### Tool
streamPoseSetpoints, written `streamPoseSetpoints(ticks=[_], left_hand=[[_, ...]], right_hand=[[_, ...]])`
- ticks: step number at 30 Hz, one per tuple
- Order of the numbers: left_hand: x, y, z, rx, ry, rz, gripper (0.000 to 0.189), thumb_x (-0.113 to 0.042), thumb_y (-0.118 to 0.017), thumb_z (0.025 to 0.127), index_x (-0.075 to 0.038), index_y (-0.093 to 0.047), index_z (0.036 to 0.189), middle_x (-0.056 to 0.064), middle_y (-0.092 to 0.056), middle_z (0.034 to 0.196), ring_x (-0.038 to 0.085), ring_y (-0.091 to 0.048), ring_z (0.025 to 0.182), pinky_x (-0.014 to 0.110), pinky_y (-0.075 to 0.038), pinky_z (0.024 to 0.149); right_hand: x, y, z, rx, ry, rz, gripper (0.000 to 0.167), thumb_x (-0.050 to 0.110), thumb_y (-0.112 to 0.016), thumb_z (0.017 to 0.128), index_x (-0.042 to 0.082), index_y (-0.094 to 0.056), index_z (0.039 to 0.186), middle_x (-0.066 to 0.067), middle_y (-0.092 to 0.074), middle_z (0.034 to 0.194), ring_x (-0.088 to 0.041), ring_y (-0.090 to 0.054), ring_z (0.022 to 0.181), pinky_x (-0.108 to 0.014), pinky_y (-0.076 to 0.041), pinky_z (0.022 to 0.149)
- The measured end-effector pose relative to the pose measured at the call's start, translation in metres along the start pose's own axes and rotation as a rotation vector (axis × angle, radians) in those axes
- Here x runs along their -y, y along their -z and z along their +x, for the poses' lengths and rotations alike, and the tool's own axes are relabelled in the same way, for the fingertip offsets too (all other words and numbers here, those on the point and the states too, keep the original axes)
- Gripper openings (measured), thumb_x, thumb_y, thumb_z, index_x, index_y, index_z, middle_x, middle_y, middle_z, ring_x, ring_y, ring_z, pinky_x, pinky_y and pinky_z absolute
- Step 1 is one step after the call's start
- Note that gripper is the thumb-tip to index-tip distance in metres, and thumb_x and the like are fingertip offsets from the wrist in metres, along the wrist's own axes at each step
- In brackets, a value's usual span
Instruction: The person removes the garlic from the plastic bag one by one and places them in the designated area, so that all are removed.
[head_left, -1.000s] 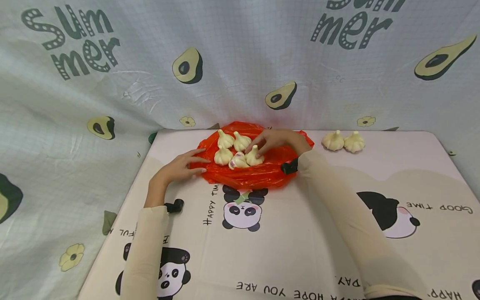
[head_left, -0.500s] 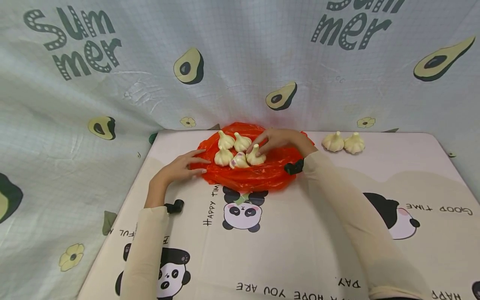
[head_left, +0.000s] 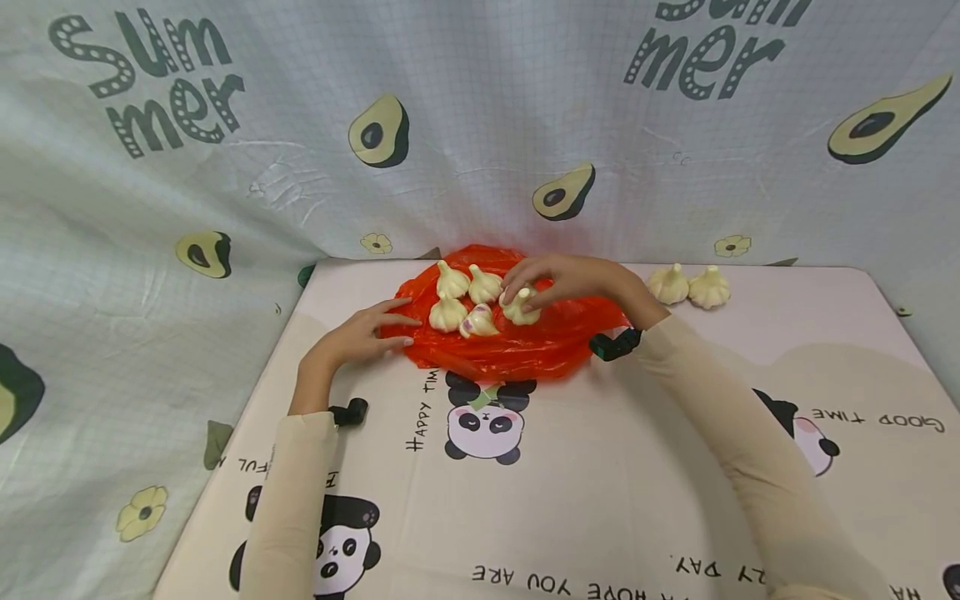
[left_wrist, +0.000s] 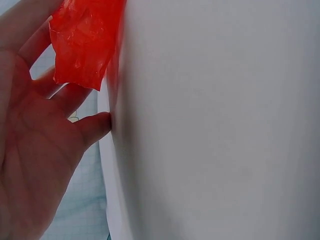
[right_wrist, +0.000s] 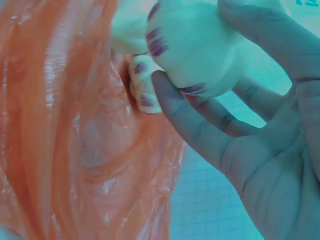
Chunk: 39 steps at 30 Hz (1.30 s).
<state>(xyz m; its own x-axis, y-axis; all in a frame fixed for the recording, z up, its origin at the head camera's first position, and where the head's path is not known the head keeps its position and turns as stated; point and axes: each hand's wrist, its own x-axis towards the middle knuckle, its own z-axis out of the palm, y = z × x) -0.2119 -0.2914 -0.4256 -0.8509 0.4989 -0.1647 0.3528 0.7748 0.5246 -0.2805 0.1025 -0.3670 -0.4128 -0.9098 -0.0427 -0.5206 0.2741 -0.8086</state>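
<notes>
My right hand pinches a pale garlic bulb between thumb and fingers, over the red plastic bag. In the right wrist view, purple streaks mark the underside of the held garlic bulb. Several other bulbs lie on the bag, among them a purple-tinged garlic bulb on its side just left of the held one. At the bag's left edge rests my left hand, its fingers spread and fairly straight. The left wrist view has the red bag's edge beside these fingers.
Two more garlic bulbs, a left one and a right one, sit together at the table's back right. Behind the table hangs a printed curtain. Pandas and lettering decorate the tabletop.
My right hand has moved a little to the right and up, carrying the garlic bulb away from the purple-tinged one. My left hand stays in place.
</notes>
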Motion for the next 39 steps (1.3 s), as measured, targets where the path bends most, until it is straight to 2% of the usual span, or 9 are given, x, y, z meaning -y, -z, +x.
streamPoseSetpoints(ticks=[8,14,20,32,39], left_hand=[[-0.001,0.000,0.000,0.002,-0.001,-0.007,0.044,-0.035,-0.066,0.098,-0.017,-0.065,0.138,0.012,-0.032,0.164,0.041,-0.024,0.151,0.064,-0.022,0.120],[-0.001,-0.001,0.001,0.005,0.006,-0.005,0.044,-0.035,-0.066,0.098,-0.018,-0.065,0.139,0.010,-0.032,0.164,0.040,-0.025,0.151,0.062,-0.022,0.121],[-0.002,-0.001,0.001,0.013,0.016,-0.001,0.045,-0.036,-0.066,0.098,-0.018,-0.065,0.139,0.011,-0.032,0.164,0.040,-0.024,0.151,0.063,-0.021,0.120],[-0.001,-0.002,0.002,0.023,0.006,-0.016,0.047,-0.039,-0.066,0.098,-0.017,-0.064,0.140,0.013,-0.029,0.165,0.042,-0.023,0.151,0.065,-0.019,0.120],[-0.001,-0.002,0.002,0.025,0.006,-0.018,0.047,-0.039,-0.067,0.097,-0.017,-0.065,0.139,0.012,-0.029,0.165,0.042,-0.023,0.151,0.064,-0.020,0.120]], right_hand=[[0.005,-0.002,-0.021,-0.060,0.014,-0.052,0.032,0.016,-0.077,0.091,0.017,-0.073,0.123,-0.015,-0.057,0.142,-0.028,-0.048,0.135,-0.045,-0.051,0.103],[0.010,-0.007,-0.037,-0.122,-0.008,-0.086,0.040,0.020,-0.080,0.089,0.018,-0.071,0.128,-0.004,-0.064,0.136,-0.025,-0.054,0.129,-0.043,-0.053,0.102],[0.013,-0.012,-0.054,-0.172,-0.047,-0.091,0.043,0.022,-0.081,0.088,0.018,-0.070,0.130,0.000,-0.065,0.134,-0.023,-0.055,0.126,-0.043,-0.052,0.102],[0.014,-0.016,-0.076,-0.205,-0.036,-0.121,0.042,0.023,-0.082,0.087,0.018,-0.071,0.128,0.000,-0.065,0.135,-0.023,-0.056,0.128,-0.044,-0.051,0.103],[0.016,-0.020,-0.085,-0.208,-0.043,-0.123,0.040,0.024,-0.081,0.089,0.022,-0.071,0.127,0.004,-0.066,0.133,-0.017,-0.057,0.125,-0.040,-0.055,0.096]])
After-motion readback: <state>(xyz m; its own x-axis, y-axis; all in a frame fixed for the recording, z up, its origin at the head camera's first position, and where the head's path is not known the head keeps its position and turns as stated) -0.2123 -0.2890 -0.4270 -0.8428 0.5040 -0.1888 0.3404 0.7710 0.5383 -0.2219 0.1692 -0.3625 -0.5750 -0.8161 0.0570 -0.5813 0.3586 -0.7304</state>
